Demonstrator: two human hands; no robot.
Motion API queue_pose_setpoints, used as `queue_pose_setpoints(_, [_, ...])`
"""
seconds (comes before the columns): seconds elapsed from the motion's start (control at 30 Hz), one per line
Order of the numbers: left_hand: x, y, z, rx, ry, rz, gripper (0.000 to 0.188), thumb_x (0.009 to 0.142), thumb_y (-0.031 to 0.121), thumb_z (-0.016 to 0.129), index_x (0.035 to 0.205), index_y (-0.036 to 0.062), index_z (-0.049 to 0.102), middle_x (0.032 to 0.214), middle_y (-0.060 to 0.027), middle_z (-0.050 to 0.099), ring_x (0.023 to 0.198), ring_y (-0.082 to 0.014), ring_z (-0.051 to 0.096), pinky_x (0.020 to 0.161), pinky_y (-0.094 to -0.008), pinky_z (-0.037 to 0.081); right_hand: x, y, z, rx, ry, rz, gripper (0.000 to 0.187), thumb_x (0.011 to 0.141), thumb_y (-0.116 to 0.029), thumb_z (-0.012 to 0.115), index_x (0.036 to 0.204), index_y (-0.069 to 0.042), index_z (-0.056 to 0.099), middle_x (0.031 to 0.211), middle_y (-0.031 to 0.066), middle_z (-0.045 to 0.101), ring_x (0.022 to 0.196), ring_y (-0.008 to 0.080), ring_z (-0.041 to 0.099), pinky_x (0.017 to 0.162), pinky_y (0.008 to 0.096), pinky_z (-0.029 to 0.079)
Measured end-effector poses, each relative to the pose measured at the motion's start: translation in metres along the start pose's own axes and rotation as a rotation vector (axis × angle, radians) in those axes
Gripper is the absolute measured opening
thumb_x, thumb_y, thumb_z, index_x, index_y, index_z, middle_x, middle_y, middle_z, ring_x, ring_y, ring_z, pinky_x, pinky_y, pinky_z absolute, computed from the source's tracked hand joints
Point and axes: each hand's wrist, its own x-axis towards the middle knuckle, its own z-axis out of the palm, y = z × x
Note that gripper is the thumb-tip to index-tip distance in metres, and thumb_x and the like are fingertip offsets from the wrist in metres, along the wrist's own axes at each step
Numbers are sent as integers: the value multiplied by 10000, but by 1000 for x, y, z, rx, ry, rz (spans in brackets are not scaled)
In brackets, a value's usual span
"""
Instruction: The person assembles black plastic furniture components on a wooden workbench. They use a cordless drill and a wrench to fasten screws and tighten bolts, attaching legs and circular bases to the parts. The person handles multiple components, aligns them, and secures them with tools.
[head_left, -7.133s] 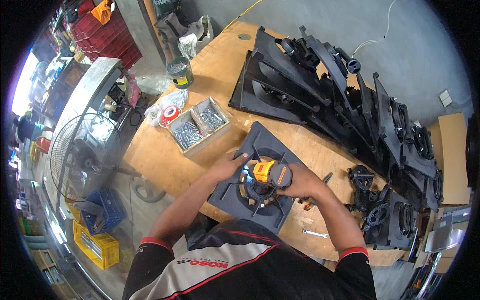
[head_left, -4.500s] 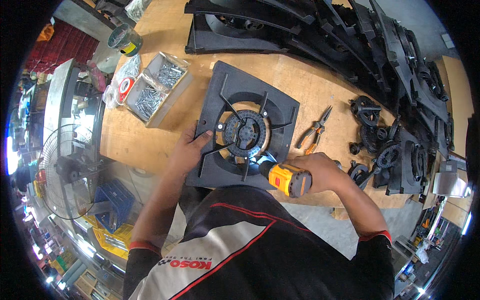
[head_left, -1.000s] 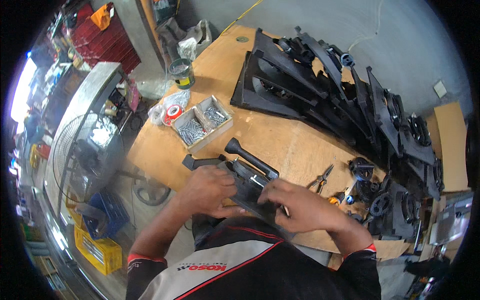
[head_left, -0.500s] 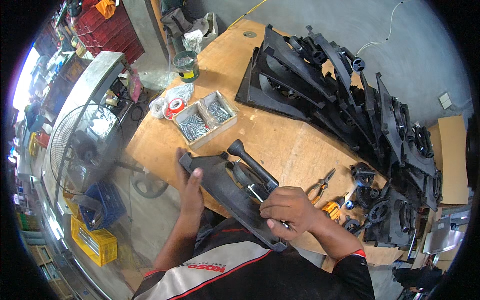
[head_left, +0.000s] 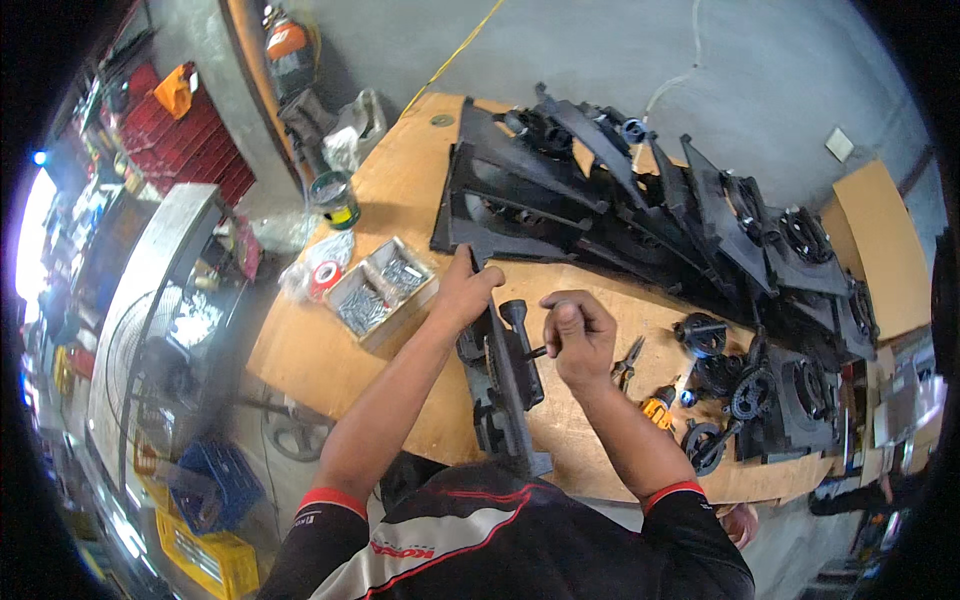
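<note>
A black moulded plastic panel (head_left: 510, 395) stands on edge at the near side of the wooden table. My left hand (head_left: 466, 295) grips its far upper end, fingers closed round the edge. Out of the panel's right face comes a black tube with a flared end (head_left: 513, 312). My right hand (head_left: 582, 338) is beside that face, fingers curled round a thin rod-shaped tool (head_left: 539, 352). The rod points at the panel; the curled fingers hide its other end, so its kind cannot be told.
Left of the panel stands a wooden box of screws (head_left: 395, 300), near red tape (head_left: 325, 275) and a dark green tub (head_left: 334, 200). Several black panels (head_left: 600, 215) lean in a row along the far side. Pliers (head_left: 628, 362), a yellow power drill (head_left: 658, 405) and black round parts (head_left: 720, 375) lie right.
The panel has turned from lying tilted across my lap to standing on edge. My left hand has moved to its far end. My right hand has shifted farther away, and the view has swung.
</note>
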Motion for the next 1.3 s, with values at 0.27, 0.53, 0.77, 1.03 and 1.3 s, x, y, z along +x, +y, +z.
queue_pose_setpoints(0.27, [12,14,26,7,-172,53,526,743,196,657,1202,-32,540,1094,-145,625,1006,-260,569,913,-345,454,76,69,-13,-196,231,105,322,1016,-279,602,884,4,681,618,-18,507,560,66,448,515,265,370])
queue_pose_setpoints(0.53, [34,-24,11,-184,-180,129,477,761,143,619,1224,37,584,1045,-41,600,922,-169,535,800,-276,429,88,135,-8,62,139,670,390,996,-432,602,881,-62,645,599,49,509,511,195,490,497,389,389])
queue_pose_setpoints(0.77, [31,-17,18,-143,-193,102,462,776,155,604,1223,41,580,1087,-60,623,1005,-192,550,908,-307,429,87,39,-35,255,306,480,475,1044,-519,471,867,-90,574,530,-40,340,422,99,291,431,294,232])
queue_pose_setpoints(1.03, [25,-17,13,-120,-162,87,455,785,163,613,1225,53,579,1098,-55,627,975,-181,538,875,-301,419,-9,19,-2,194,199,10,551,1051,-424,401,768,5,599,551,27,438,464,105,359,456,286,268])
queue_pose_setpoints(1.3, [24,-18,15,-166,-130,80,494,785,145,607,1266,37,565,1155,-75,640,1034,-194,552,928,-296,422,-12,19,-17,127,110,-161,585,1026,-436,436,751,38,639,590,68,522,476,101,369,463,285,253])
